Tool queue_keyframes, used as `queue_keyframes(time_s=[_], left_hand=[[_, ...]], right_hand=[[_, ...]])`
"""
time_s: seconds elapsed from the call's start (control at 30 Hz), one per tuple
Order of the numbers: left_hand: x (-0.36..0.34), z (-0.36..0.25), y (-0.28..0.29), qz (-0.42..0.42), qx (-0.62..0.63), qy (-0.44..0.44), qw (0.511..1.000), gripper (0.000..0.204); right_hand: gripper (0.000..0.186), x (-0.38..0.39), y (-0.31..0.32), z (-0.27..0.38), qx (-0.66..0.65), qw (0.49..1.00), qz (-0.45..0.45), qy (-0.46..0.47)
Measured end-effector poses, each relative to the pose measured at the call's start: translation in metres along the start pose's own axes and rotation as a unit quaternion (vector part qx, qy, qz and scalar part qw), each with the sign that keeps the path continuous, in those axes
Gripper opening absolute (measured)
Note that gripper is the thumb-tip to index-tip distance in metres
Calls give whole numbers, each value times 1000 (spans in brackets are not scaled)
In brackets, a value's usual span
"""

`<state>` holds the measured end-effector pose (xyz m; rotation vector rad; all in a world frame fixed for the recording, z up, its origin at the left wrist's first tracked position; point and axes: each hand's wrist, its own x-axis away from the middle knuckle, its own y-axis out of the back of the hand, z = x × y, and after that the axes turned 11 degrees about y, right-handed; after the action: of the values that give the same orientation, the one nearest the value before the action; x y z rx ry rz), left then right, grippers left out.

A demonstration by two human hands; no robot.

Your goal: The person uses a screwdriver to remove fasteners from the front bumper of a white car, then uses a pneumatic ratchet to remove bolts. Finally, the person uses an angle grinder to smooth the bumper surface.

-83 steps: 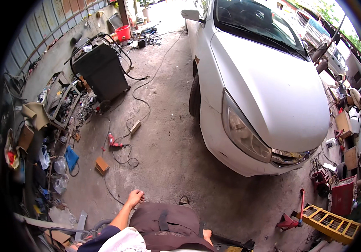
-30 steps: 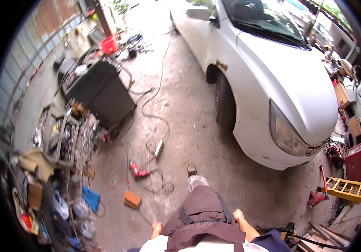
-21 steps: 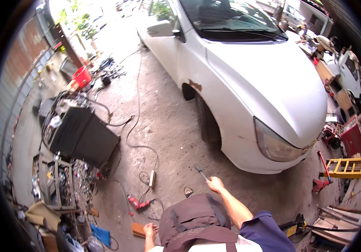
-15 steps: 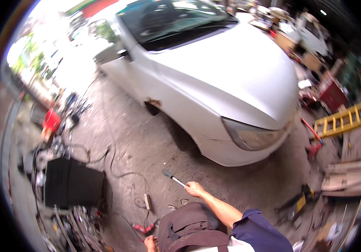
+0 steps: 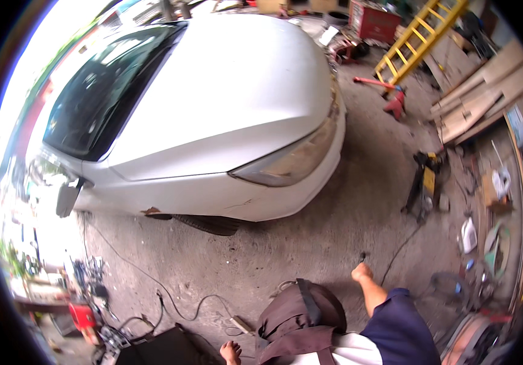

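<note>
My right hand [image 5: 362, 272], on the outstretched arm, is closed round a brush-like tool [image 5: 363, 257]. Only its dark end shows beyond my fingers; the earlier frame shows a pale, slim shaft. Low in the view, my left hand [image 5: 231, 351] has its fingers curled, and what they hold, if anything, is hidden. Ahead stands a silver-white car [image 5: 231, 103], its side and front corner facing me. The headlight [image 5: 283, 164] looks clouded, with a scratch on the bumper below it. Rusty, broken metal [image 5: 151, 210] edges the wheel arch above the tyre [image 5: 207, 225].
A cable runs over the concrete to a power strip [image 5: 242, 325] near my left hand. A black bin-like box [image 5: 167, 348] stands at lower left. At right are a black-and-yellow jack [image 5: 426, 185], red stand [image 5: 396, 104], yellow ladder [image 5: 419, 42], wooden boards [image 5: 486, 91] and white jug [image 5: 468, 235].
My view has turned right, so the car sits further left and the ladder and boards show more. My right hand has swung rightward with the tool, whose shaft is now hidden.
</note>
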<state>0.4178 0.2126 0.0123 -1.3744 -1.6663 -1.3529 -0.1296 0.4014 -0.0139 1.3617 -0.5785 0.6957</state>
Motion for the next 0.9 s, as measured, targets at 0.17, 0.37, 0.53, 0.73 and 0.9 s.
queue_keyframes(time_s=[0.17,0.37,0.53,0.73,0.9], left_hand=[[-38,-63,-53,66,-157,-15,985,20],[-110,-173,-151,49,-296,-54,952,18],[25,-212,-344,177,-357,-159,903,27],[81,-287,-496,195,-260,-207,923,27],[77,-328,-534,41,-588,-631,504,41]], right_hand=[[24,27,-57,-51,-166,983,-73,17],[32,40,-103,-104,-140,980,56,130],[27,36,-77,-151,-271,948,-129,-111],[44,-29,-67,-136,-408,909,-78,-33],[37,-86,19,-144,-284,954,72,66]])
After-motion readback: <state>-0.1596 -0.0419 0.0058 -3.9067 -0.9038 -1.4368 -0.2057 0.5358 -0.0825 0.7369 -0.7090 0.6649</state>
